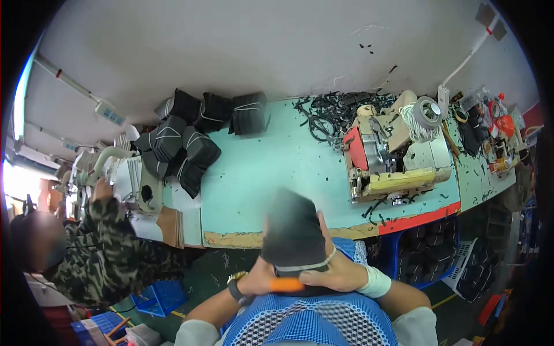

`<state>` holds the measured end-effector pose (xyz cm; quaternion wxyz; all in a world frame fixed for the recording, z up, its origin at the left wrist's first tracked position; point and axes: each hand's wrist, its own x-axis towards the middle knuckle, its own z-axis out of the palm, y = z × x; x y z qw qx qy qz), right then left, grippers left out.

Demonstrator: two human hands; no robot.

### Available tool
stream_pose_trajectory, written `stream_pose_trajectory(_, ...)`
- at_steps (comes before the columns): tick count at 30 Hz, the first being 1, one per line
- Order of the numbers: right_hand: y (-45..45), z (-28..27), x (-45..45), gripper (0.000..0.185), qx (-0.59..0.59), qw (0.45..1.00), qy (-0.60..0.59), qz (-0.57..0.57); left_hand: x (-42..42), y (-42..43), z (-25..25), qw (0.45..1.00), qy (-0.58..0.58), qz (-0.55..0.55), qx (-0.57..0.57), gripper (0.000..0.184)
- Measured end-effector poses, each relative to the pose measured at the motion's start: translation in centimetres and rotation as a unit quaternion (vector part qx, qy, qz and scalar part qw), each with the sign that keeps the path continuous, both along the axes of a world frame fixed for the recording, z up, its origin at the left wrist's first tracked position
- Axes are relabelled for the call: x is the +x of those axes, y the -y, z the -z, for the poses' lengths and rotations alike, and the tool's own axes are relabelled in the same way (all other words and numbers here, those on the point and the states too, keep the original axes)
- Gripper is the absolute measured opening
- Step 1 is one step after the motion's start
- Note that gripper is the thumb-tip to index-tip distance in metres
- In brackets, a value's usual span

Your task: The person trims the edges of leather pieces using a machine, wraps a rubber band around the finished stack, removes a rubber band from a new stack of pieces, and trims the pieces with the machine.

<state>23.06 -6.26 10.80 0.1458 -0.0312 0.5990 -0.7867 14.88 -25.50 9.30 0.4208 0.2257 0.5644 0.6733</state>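
A stack of black fabric pieces (294,236), blurred at its top, stands upright in front of my body, with a pale band across its lower part. My left hand (258,281) is closed on its lower left side, near an orange object (287,284) whose nature I cannot make out. Around the right side of the stack my right hand (334,268) is wrapped, its thumb near the orange object. Both hands are just off the front edge of the pale green table (265,173). Tied black bundles (199,149) are piled on the table's left part.
A sewing machine (398,150) with tape and string stands on the right, black scraps (329,118) behind it. A blue crate (427,251) of black bundles is below right. At left a person in camouflage sleeves (109,242) works at another machine (130,179).
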Motion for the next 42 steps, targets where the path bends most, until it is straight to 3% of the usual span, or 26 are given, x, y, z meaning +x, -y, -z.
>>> stream_pose_trajectory(1, 0.4, -0.2, -0.8, 0.114, 0.087, 0.995, -0.051, 0.025, -0.2, -0.2, 0.2, 0.991, 0.123, -0.049, 0.017, 0.117)
stream_pose_trajectory(2, 0.5, -0.5, -1.8, 0.113, 0.175, 0.978, -0.104, 0.053, -1.7, -0.1, 0.7, 0.990, 0.126, -0.056, 0.021, 0.091)
stream_pose_trajectory(4, -0.3, -1.3, -2.9, 0.113, 0.260, 0.949, -0.160, 0.081, -3.1, 0.1, 2.3, 0.947, 0.240, -0.115, 0.181, 0.087)
stream_pose_trajectory(6, -2.2, -2.8, -3.6, 0.090, 0.316, 0.899, -0.243, 0.181, -4.3, 0.6, 4.3, 0.906, 0.290, -0.132, 0.278, 0.089)
stream_pose_trajectory(7, -3.3, -2.8, -3.9, 0.059, 0.293, 0.905, -0.224, 0.210, -4.3, 0.4, 4.3, 0.893, 0.280, -0.150, 0.318, 0.090)
stream_pose_trajectory(8, -4.8, -1.6, -4.3, 0.049, 0.259, 0.905, -0.276, 0.194, -3.9, -0.4, 4.2, 0.886, 0.196, -0.156, 0.391, 0.070)
stream_pose_trajectory(9, -6.7, -0.3, -4.2, 0.039, 0.223, 0.902, -0.325, 0.179, -3.8, -0.6, 3.3, 0.886, 0.192, -0.161, 0.389, 0.070)
stream_pose_trajectory(11, -10.3, 0.2, -2.6, 0.024, 0.041, 0.961, 0.014, 0.273, -3.5, -1.2, 1.5, 0.876, 0.288, -0.091, 0.377, 0.070)
stream_pose_trajectory(14, -12.5, 1.7, -2.5, 0.011, -0.010, 0.968, 0.132, 0.214, -2.4, -2.4, -1.4, 0.830, 0.423, 0.012, 0.363, 0.070)
stream_pose_trajectory(16, -10.9, 1.2, -5.9, 0.013, 0.104, 0.979, 0.079, 0.154, -1.4, -3.6, -3.8, 0.784, 0.515, 0.094, 0.334, 0.070)
stream_pose_trajectory(17, -9.8, 0.3, -7.5, 0.012, 0.073, 0.987, 0.054, 0.134, -1.3, -5.3, -5.8, 0.917, 0.394, 0.059, 0.023, 0.084)
stream_pose_trajectory(19, -8.1, -1.4, -9.4, 0.011, 0.014, 0.997, 0.041, 0.065, -2.9, -7.9, -4.1, 0.961, 0.073, 0.266, 0.014, 0.102)
stream_pose_trajectory(22, -9.1, -0.2, -10.1, 0.014, -0.037, 0.994, 0.095, -0.030, -3.4, -6.7, -3.3, 0.969, 0.102, 0.224, 0.039, 0.108)
stream_pose_trajectory(24, -10.8, 1.9, -10.1, 0.019, 0.151, 0.978, -0.056, -0.130, -3.1, -5.2, -3.8, 0.966, 0.178, 0.177, 0.055, 0.104)
stream_pose_trajectory(25, -10.1, 1.8, -9.0, 0.028, 0.011, 0.993, 0.120, 0.002, -3.0, -4.9, -5.5, 0.981, 0.139, 0.131, 0.039, 0.097)
stream_pose_trajectory(26, -11.7, 2.5, -7.9, 0.032, 0.036, 0.991, 0.120, 0.042, -3.1, -4.4, -6.5, 0.991, 0.099, 0.084, 0.022, 0.093)
stream_pose_trajectory(27, -13.7, 3.3, -6.7, 0.036, 0.063, 0.987, 0.121, 0.081, -2.9, -3.6, -6.1, 0.998, -0.044, 0.040, -0.003, 0.092)
stream_pose_trajectory(28, -13.9, 2.8, -5.3, 0.036, 0.136, 0.979, 0.080, 0.129, -2.9, -3.6, -6.2, 0.998, -0.046, 0.030, -0.001, 0.092)
stream_pose_trajectory(30, -12.8, -0.7, -2.1, 0.036, 0.228, 0.952, -0.009, 0.206, -2.5, -4.7, -6.0, 0.907, -0.407, 0.026, -0.100, 0.079)
stream_pose_trajectory(32, -10.5, -2.9, -0.2, 0.033, 0.314, 0.897, -0.163, 0.265, -2.7, -6.2, -4.5, 0.874, -0.474, 0.008, -0.104, 0.068)
stream_pose_trajectory(33, -9.7, -3.4, 0.3, 0.032, 0.374, 0.840, -0.267, 0.289, -2.9, -6.6, -4.0, 0.880, -0.454, -0.005, -0.140, 0.067)
stream_pose_trajectory(35, -8.1, -4.6, 0.8, 0.034, 0.413, 0.795, -0.318, 0.311, -2.7, -8.0, -4.2, 0.907, -0.385, -0.037, -0.164, 0.067)
stream_pose_trajectory(38, -7.1, -3.9, 0.4, 0.042, 0.538, 0.658, -0.415, 0.324, -3.1, -8.8, -2.8, 0.920, -0.328, 0.036, -0.211, 0.080)
stream_pose_trajectory(39, -6.9, -3.6, 0.2, 0.043, 0.572, 0.615, -0.434, 0.325, -3.5, -8.8, -3.3, 0.975, -0.076, 0.071, -0.198, 0.065)
stream_pose_trajectory(40, -6.4, -3.4, 0.1, 0.046, 0.599, 0.583, -0.439, 0.328, -3.2, -8.5, -2.5, 0.974, -0.072, 0.079, -0.198, 0.065)
stream_pose_trajectory(42, -4.6, -2.2, 0.2, 0.045, 0.592, 0.589, -0.434, 0.339, -2.8, -7.3, 0.4, 0.981, 0.153, 0.046, -0.106, 0.048)
